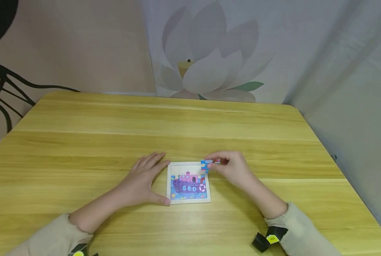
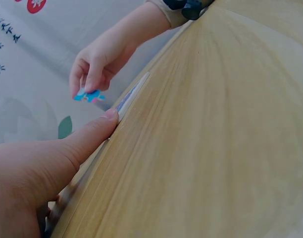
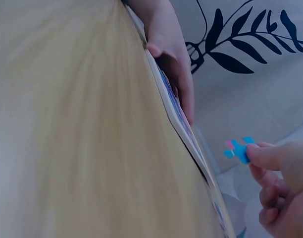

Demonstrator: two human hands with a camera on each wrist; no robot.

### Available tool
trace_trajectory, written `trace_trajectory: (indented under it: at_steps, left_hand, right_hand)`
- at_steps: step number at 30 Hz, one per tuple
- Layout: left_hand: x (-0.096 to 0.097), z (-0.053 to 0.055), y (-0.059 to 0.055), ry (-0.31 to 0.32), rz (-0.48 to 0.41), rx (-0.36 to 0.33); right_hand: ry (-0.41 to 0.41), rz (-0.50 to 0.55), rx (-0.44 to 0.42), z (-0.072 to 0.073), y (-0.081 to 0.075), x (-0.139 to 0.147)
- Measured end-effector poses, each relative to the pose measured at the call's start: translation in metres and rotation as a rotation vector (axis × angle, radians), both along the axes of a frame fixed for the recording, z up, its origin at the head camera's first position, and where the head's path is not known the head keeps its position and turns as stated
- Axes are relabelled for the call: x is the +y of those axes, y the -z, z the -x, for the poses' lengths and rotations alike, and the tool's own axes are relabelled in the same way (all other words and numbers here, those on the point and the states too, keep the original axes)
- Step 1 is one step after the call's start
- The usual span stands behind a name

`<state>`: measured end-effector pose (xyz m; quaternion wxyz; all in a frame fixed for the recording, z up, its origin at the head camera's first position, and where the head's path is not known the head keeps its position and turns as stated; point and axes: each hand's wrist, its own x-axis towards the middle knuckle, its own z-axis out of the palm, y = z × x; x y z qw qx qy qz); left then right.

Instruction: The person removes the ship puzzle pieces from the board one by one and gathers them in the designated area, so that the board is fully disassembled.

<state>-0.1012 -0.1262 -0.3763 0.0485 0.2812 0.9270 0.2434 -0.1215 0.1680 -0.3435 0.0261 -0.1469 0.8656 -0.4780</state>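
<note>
A small jigsaw puzzle in a white frame (image 1: 188, 202) lies flat, its lower part filled with a purple and pink ship picture (image 1: 189, 186). Along its top runs a pale bare strip. My left hand (image 1: 142, 183) is spread at the frame's left side, thumb on the lower left corner and fingertips by the upper left one. Between thumb and fingers, my right hand (image 1: 233, 167) pinches a blue puzzle piece (image 3: 240, 150) over the frame's upper right corner. A bit of red and white (image 1: 218, 161) shows behind the right fingers. In the left wrist view, the piece (image 2: 89, 95) is raised above the frame.
The wooden table (image 1: 113, 117) stretches around the puzzle on all sides. Behind its far edge hangs a curtain with a large flower print (image 1: 209, 71). A black metal rack or chair (image 1: 1, 85) stands past the left corner. Each wrist wears a black device (image 1: 273, 234).
</note>
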Motion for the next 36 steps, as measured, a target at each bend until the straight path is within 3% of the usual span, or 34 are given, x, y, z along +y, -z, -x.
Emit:
trace_trajectory:
  at_steps: [6, 16, 36]
  left_hand:
    - [0.001, 0.000, 0.001, 0.002, 0.001, 0.001]
    - [0.001, -0.001, -0.001, -0.004, 0.002, -0.004]
    - [0.001, 0.000, 0.000, -0.003, 0.003, -0.003]
  right_hand:
    - [0.054, 0.017, -0.024, 0.001, -0.003, 0.019]
    - [0.148, -0.047, -0.064, 0.002, -0.006, 0.053]
    - [0.129, -0.105, -0.054, 0.011, 0.005, 0.110]
